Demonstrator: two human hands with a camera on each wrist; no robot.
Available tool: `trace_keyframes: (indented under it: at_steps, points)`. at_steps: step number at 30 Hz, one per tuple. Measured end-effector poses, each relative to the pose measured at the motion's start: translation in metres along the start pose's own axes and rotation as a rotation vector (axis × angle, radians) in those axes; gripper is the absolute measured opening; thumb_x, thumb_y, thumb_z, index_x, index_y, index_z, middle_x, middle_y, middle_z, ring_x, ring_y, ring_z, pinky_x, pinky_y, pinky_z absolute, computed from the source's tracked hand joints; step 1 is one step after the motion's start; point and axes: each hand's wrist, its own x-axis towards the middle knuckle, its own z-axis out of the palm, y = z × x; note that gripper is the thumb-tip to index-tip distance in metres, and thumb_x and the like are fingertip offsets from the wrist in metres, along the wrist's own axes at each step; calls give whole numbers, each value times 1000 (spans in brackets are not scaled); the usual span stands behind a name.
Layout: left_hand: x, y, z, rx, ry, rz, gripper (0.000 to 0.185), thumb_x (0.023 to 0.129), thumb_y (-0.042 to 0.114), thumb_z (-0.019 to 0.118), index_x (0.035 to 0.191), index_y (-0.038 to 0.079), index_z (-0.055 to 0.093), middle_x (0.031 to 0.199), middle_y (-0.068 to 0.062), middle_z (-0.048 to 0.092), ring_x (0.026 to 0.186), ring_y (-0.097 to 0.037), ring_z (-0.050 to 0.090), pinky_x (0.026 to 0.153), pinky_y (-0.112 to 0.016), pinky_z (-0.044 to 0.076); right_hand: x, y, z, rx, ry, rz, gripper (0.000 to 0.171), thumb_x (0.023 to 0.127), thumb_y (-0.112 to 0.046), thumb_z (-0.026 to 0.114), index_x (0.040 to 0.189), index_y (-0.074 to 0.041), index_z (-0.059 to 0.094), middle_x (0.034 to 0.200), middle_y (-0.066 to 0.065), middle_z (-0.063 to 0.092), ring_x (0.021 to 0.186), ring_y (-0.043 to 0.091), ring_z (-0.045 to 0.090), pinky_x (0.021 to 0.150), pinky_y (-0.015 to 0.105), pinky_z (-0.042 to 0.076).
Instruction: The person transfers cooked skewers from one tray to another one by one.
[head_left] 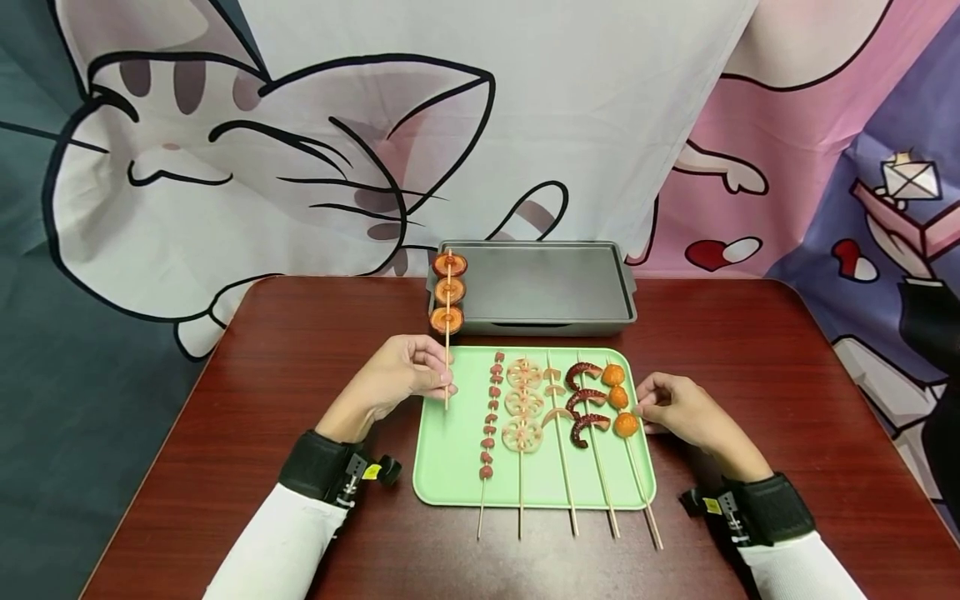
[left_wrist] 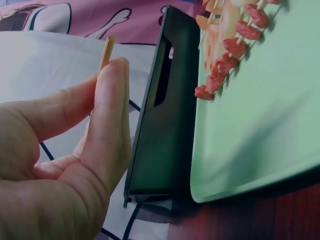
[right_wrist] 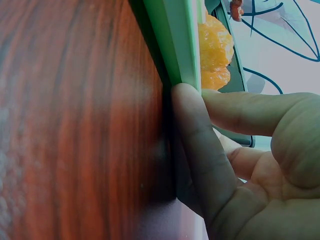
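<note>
My left hand (head_left: 408, 372) pinches the stick of a mushroom skewer (head_left: 450, 291) between thumb and fingers. Three round brown mushroom caps at its upper end overlap the left end of the grey grill plate (head_left: 547, 283) in the head view. In the left wrist view the stick's end (left_wrist: 107, 50) pokes out above the fingertips. With thumb and fingers, my right hand (head_left: 682, 408) pinches the right rim of a light green tray (head_left: 452, 467); the right wrist view shows the tray's edge (right_wrist: 175, 45) between them.
On the tray lie skewers of small red sausage pieces (head_left: 487, 443), lotus root slices (head_left: 522, 436), pale curved pieces (head_left: 557, 415), dark red tentacles (head_left: 589, 422) and orange balls (head_left: 626, 425). Their sticks overhang its front edge. A brown table (head_left: 300, 333) stands before a printed cloth (head_left: 600, 108).
</note>
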Motion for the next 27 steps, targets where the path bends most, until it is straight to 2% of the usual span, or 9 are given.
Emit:
trace_keyframes:
  at_steps: [12, 27]
  points:
    - [-15, -1, 0, 78, 5, -16, 29, 92, -13, 66, 116, -22, 53, 80, -9, 69, 76, -24, 77, 78, -44, 66, 0, 0, 0, 10, -11, 2, 14, 97, 0, 67, 106, 8, 60, 90, 11, 60, 78, 12, 64, 67, 27, 64]
    - [-31, -8, 8, 79, -52, -10, 23, 89, -16, 66, 107, -21, 53, 77, -8, 69, 73, -22, 76, 72, -41, 67, 1, 3, 0, 20, -6, 6, 15, 97, -1, 67, 107, 8, 60, 91, 11, 62, 79, 11, 65, 68, 28, 65]
